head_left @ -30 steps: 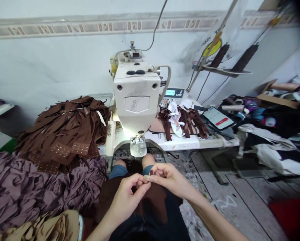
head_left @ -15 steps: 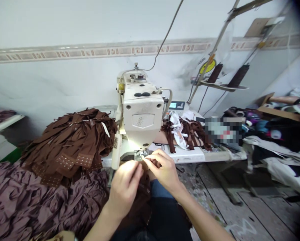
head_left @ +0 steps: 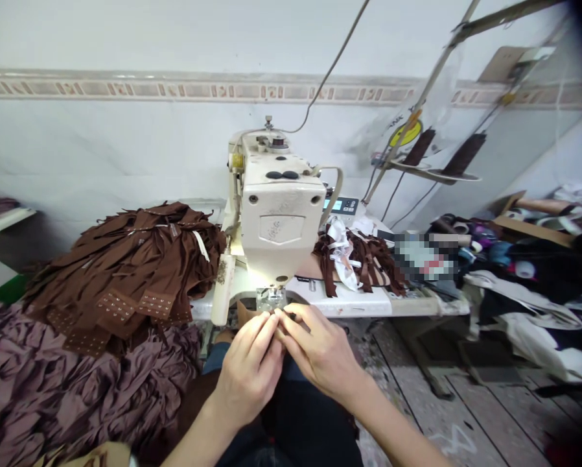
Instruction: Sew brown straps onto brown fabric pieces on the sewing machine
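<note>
My left hand [head_left: 249,370] and my right hand [head_left: 320,350] meet fingertip to fingertip just below the clear presser foot [head_left: 270,298] of a cream sewing machine [head_left: 279,214]. Both pinch a small brown fabric piece [head_left: 246,312], whose edge shows at the left fingertips. The rest of that piece is hidden behind my fingers. Dark brown cloth lies over my lap under the hands.
A heap of brown straps with hook tape [head_left: 130,272] lies left of the machine, above mauve ruffled fabric [head_left: 52,383]. Brown and white strips [head_left: 356,259] sit right of it on the white table [head_left: 369,301]. Thread cones [head_left: 461,155] hang behind. Clutter fills the right side.
Both hands rose from my lap to the presser foot, carrying the brown piece. Over the last half second they closed together beneath the foot.
</note>
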